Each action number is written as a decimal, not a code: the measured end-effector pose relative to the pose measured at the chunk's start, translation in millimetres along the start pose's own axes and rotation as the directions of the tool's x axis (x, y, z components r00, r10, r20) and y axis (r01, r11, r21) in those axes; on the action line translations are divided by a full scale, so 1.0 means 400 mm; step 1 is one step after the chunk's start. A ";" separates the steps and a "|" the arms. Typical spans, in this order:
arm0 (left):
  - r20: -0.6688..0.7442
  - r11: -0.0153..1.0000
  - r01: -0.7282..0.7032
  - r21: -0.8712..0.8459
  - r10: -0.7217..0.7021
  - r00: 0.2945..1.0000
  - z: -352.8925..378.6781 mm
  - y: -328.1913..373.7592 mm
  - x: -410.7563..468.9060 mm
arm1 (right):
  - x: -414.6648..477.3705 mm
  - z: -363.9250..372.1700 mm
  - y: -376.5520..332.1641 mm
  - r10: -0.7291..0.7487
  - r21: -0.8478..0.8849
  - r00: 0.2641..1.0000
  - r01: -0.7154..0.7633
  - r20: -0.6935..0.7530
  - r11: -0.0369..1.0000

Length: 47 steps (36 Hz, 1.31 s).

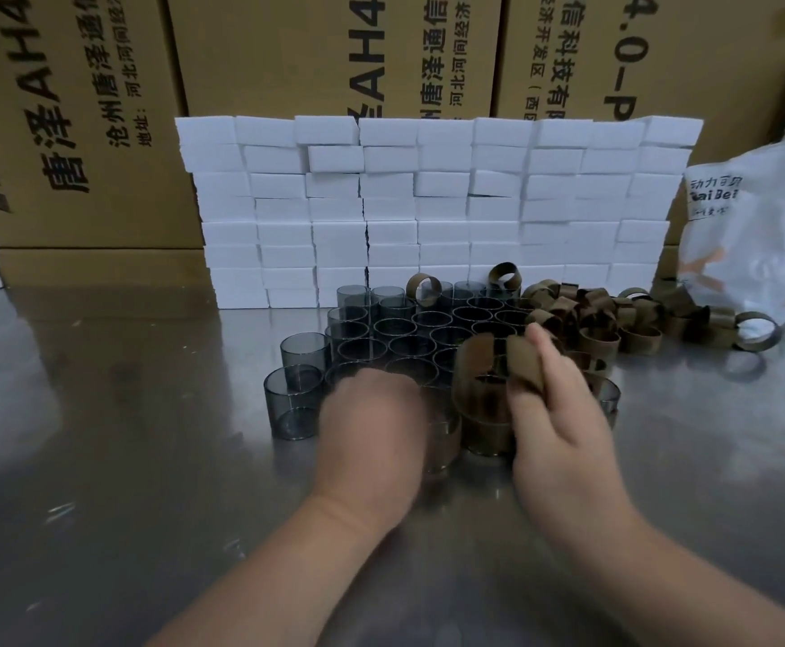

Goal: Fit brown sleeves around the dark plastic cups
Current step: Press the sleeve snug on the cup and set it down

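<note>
Many dark plastic cups [404,329] stand upright and close together on the metal desk [124,459] in front of you, with the open side up. Two more of them stand a little apart at the left edge of the group.

Your right hand [563,436] is at the near right corner of the group. Its fingers [544,352] pinch the wall of one brown sleeve [474,361] and hold it as an open, tilted ring just over the front cup [488,431]. The picture is blurred here, so I cannot tell if the sleeve already touches this cup.

Your left hand [371,422] lies, back up, on the neighbour cup [444,441] just beside it. The fingers of this hand are hidden and blurred, and I cannot tell if they are spread or gripping.

The loose sleeves [591,315] lie in a heap on the desk to the right of the cups, and two of them rest on top of the rear cups.

Behind the cups a wall of white blocks [427,203] is stacked, with cardboard boxes [77,109] behind it. A white bag [764,226] sits at the far right.
</note>
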<state>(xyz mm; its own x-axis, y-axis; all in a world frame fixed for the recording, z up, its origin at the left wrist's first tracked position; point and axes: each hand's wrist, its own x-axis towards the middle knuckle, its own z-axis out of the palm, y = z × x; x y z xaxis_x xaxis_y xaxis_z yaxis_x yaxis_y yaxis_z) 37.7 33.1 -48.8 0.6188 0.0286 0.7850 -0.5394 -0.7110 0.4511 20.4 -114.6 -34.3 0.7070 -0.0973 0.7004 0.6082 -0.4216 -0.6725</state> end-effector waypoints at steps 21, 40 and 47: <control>-0.165 0.596 0.786 -0.162 -0.802 0.574 -0.013 -0.195 0.059 | -0.013 -0.009 0.062 0.167 0.086 0.975 -0.181 0.143 0.980; -0.248 0.903 0.193 -0.384 -0.303 0.920 -0.021 -0.001 0.029 | -0.019 -0.012 0.014 -0.099 0.235 0.992 0.078 0.080 0.969; -0.061 0.886 0.123 -0.447 -0.168 0.984 0.012 0.005 -0.014 | -0.013 -0.016 0.021 0.035 0.276 0.998 -0.050 0.059 0.960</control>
<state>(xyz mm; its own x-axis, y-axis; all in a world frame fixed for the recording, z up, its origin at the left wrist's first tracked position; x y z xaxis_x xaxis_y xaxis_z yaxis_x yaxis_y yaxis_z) 36.0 28.2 -54.2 0.6645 0.1906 0.7226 -0.6567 -0.3126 0.6863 19.4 -123.3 -42.3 0.7481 -0.0583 0.6610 0.6479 -0.1508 -0.7466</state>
